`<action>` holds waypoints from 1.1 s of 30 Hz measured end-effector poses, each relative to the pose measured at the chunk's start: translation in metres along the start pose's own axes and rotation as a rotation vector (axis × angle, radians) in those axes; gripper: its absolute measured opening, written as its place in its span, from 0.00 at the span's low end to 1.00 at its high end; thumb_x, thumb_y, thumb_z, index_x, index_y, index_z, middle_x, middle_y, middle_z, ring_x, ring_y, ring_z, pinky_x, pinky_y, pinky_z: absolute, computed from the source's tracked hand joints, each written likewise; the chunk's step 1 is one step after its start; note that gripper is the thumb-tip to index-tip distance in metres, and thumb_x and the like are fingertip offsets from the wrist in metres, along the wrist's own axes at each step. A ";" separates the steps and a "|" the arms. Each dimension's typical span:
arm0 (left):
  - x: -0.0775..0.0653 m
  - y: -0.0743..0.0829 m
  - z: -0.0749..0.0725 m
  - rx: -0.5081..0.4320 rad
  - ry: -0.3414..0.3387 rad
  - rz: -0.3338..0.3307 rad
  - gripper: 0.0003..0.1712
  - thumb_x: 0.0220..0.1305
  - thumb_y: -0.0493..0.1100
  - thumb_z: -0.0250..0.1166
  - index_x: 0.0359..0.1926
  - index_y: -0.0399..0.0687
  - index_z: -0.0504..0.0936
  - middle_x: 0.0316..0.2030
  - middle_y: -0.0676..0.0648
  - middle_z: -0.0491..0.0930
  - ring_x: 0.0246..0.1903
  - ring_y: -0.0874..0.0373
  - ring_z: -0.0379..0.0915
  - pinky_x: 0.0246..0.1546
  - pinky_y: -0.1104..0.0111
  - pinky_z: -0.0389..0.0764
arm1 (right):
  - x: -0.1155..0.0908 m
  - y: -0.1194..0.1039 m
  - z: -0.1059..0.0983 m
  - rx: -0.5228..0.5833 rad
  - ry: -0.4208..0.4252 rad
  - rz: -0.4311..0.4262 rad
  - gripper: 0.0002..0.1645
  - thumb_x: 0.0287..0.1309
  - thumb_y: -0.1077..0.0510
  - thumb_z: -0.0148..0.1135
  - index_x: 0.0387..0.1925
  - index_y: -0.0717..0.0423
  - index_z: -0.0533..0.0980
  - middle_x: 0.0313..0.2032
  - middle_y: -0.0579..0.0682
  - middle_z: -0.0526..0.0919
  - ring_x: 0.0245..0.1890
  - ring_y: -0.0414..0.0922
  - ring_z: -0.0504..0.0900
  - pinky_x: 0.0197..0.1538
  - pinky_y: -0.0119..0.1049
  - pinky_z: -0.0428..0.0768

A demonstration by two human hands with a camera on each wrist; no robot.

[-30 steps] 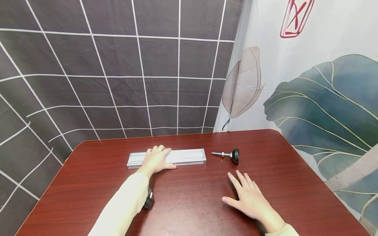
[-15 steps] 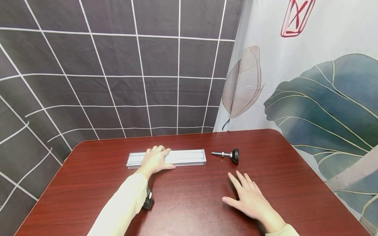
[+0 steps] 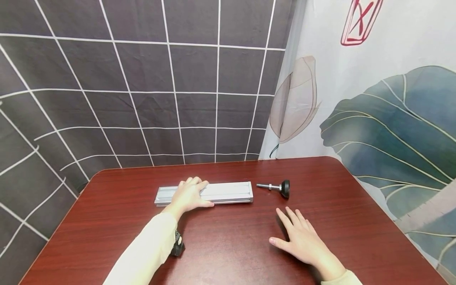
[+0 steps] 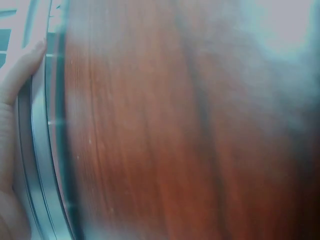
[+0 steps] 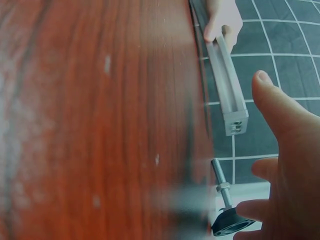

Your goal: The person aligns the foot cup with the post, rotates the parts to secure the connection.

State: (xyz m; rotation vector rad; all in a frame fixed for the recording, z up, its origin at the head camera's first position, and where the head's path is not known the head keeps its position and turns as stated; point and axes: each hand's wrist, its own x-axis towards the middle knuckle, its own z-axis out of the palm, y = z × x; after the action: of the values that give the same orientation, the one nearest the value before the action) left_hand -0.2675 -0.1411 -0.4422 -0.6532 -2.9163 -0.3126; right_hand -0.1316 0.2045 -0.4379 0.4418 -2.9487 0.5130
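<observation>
My left hand (image 3: pixel 189 196) grips a silver aluminium profile (image 3: pixel 228 192) left of its middle, thumb on the near side and fingers over the far side. In the right wrist view the grooved profile (image 5: pixel 227 80) shows its end face with holes, and grid wall is visible between it and the tabletop, so it is slightly raised. My right hand (image 3: pixel 301 239) is held over the table at the right, fingers straight and spread, holding nothing. Beyond its fingertips lies a levelling foot (image 3: pixel 276 187) with a threaded stud, nuts and a black round base.
The red-brown wooden table (image 3: pixel 228 245) has a rounded far right corner. Behind it hangs a dark grid-patterned curtain (image 3: pixel 196 111), with a white leaf-patterned curtain (image 3: pixel 392 138) at the right. A black device (image 3: pixel 177 245) sits at the left wrist.
The profile has come up slightly and a little to the right in my left hand. The right hand and the levelling foot have stayed in place; the head view has shifted slightly.
</observation>
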 end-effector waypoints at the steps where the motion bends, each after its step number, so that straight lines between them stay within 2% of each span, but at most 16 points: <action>1: -0.001 0.000 0.000 -0.003 0.003 0.003 0.47 0.37 0.73 0.67 0.57 0.54 0.76 0.47 0.49 0.74 0.48 0.52 0.67 0.47 0.56 0.65 | 0.000 0.000 0.000 0.000 0.001 0.000 0.50 0.49 0.30 0.59 0.65 0.56 0.64 0.63 0.65 0.64 0.62 0.68 0.59 0.57 0.64 0.58; 13: -0.020 0.012 -0.011 -0.116 0.056 0.013 0.44 0.36 0.69 0.71 0.55 0.52 0.78 0.46 0.48 0.74 0.49 0.51 0.66 0.47 0.57 0.65 | 0.003 -0.001 -0.001 0.004 0.006 -0.008 0.50 0.49 0.30 0.60 0.66 0.56 0.63 0.63 0.65 0.64 0.62 0.68 0.58 0.58 0.63 0.58; 23: -0.029 0.016 -0.011 -0.147 0.085 0.029 0.43 0.36 0.68 0.72 0.54 0.54 0.79 0.45 0.50 0.74 0.48 0.53 0.66 0.47 0.58 0.65 | 0.010 -0.003 -0.005 0.018 -0.001 -0.009 0.51 0.50 0.30 0.59 0.67 0.57 0.61 0.63 0.65 0.64 0.62 0.68 0.58 0.58 0.63 0.58; 26: -0.032 0.017 -0.012 -0.144 0.073 0.021 0.43 0.36 0.69 0.71 0.54 0.55 0.78 0.45 0.51 0.73 0.48 0.54 0.66 0.47 0.58 0.65 | 0.011 -0.002 -0.003 0.033 -0.011 -0.004 0.52 0.50 0.30 0.59 0.68 0.57 0.59 0.64 0.65 0.62 0.63 0.68 0.57 0.59 0.62 0.57; 33: -0.038 0.023 -0.014 -0.177 0.086 0.014 0.43 0.34 0.67 0.73 0.54 0.55 0.78 0.44 0.51 0.73 0.47 0.54 0.67 0.48 0.57 0.66 | 0.013 0.004 -0.004 0.037 0.023 -0.006 0.52 0.50 0.31 0.59 0.67 0.58 0.59 0.64 0.66 0.61 0.62 0.68 0.58 0.58 0.62 0.58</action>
State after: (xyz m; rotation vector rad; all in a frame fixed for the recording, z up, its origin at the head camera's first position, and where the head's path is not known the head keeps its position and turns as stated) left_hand -0.2226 -0.1393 -0.4318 -0.6656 -2.8231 -0.5871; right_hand -0.1452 0.2058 -0.4330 0.4460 -2.9191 0.5689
